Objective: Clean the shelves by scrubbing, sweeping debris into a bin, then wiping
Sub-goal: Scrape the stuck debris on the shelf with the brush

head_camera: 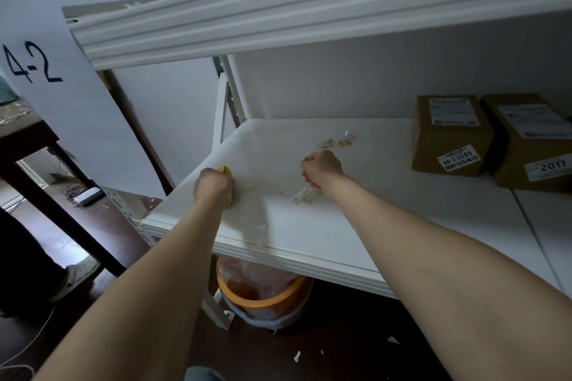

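Left hand (pixel 213 184): centre-left of the frame, fingers curled tight round a yellow scrubber (pixel 226 171) and pressing it down on the shelf (pixel 309 235), near the shelf's left edge.
Right hand (pixel 322 167): centre of the frame, clenched in a fist with the knuckles away from the camera. Nothing shows in its grip, and it hovers over or rests on the shelf board; which one cannot be told.
Scrubber: mostly hidden under the left hand, with only yellow edges showing above and below the knuckles.
Shelf: a white board, smeared with dull streaks running from the left hand towards the front lip.
Scraps (pixel 305 195): pale shreds on the board just below the right wrist.
Crumbs (pixel 337 142): a brownish patch just beyond the right fist, towards the back.
Bin (pixel 266 305): lower centre, on the floor under the shelf's front edge, with an orange rim and a clear bag liner.
Boxes (pixel 448 139): two labelled cardboard boxes at the right, side by side on the same shelf.
Upper shelf (pixel 278 9): across the top, with more cardboard above it.
Panel (pixel 77 102): white, upper left, marked "4-2".
Floor (pixel 340 349): dark, with white flecks scattered on it.
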